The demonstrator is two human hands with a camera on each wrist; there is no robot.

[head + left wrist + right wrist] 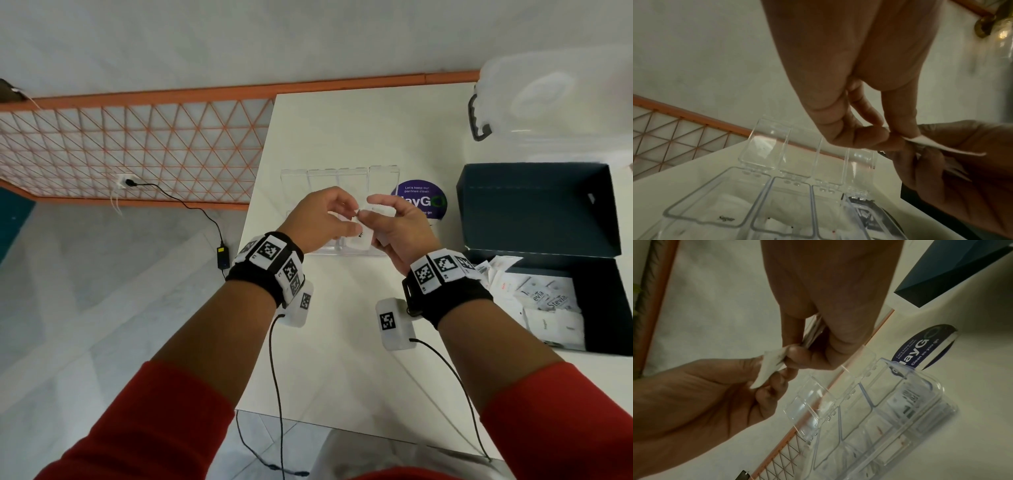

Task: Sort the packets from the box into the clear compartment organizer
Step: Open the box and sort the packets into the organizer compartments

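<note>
Left hand and right hand pinching one packet, above organizer

I log a white table carrying the clear organizer, lids open, beside a round purple sticker, the open dark box of packets and a translucent lidded tub at far right.
</note>
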